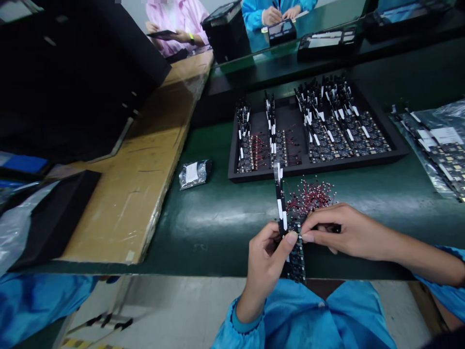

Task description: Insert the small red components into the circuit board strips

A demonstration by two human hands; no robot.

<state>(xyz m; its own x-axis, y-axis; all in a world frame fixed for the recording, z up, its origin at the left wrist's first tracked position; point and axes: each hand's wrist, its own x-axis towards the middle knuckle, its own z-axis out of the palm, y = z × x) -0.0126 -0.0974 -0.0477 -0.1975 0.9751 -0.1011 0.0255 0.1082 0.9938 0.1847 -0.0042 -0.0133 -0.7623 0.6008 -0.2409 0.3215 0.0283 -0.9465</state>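
Observation:
My left hand [268,257] grips a narrow black circuit board [296,257] near the table's front edge, thumb on its upper end. A black flat cable with white labels [279,194] rises from that board. My right hand [343,230] pinches the board's top from the right, fingertips meeting my left thumb. Just behind my hands lies a heap of small red-wired parts [308,196] on the green table [218,228].
A black tray [290,116] with several rows of similar boards sits behind. A silver foil bag [194,173] lies left of it. Cardboard [145,165] and black boxes [51,213] fill the left. Bagged boards [441,145] lie right. Other people work at the far end.

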